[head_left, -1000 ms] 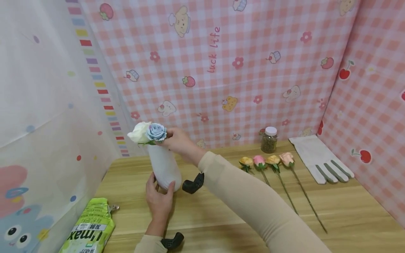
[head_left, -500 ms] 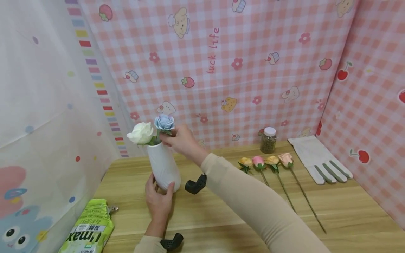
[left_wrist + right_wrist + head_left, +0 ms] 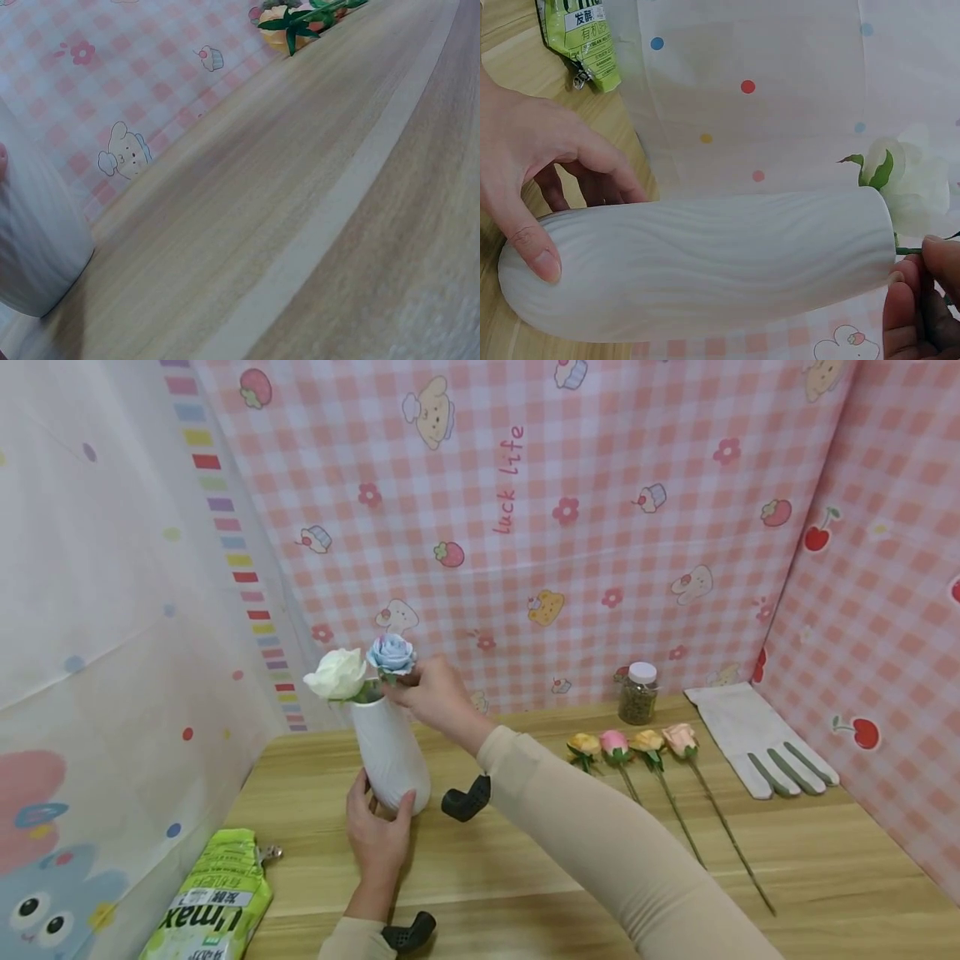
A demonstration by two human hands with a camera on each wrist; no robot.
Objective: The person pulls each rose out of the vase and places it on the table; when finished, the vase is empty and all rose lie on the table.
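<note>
To the left of my left hand, well apart from it, I note a green bag [image 3: 213,893] with a metal clip [image 3: 270,853]; neither arm crosses it, so I rate it low risk. Above my left hand the white rose [image 3: 337,675] leans out over the vase's rim; its leaves could snag on a second stem and shift it. My left hand [image 3: 377,835] grips the vase [image 3: 392,760] low, thumb on one side, fingers on the other. Finding: the vase stands on the table [image 3: 480,877], held near its base only. Should that grip slacken under sideways pressure at the top, I judge it could tip, the mouth being far above the hold. At the mouth, my right hand [image 3: 442,693] pinches the stem of the blue rose [image 3: 392,654], its bloom above the rim. A loose pinch could let it drop askew; a hard push could bend the stem. My fingers are close by the rim and might knock it. Right of my right hand lie two yellow roses [image 3: 648,741], a pink rose [image 3: 615,742] and a peach rose [image 3: 681,740]; my sleeve [image 3: 592,835], if lowered, could sweep their stems. The jar [image 3: 638,697] behind them and the glove [image 3: 750,735], farthest right, appear safe.
</note>
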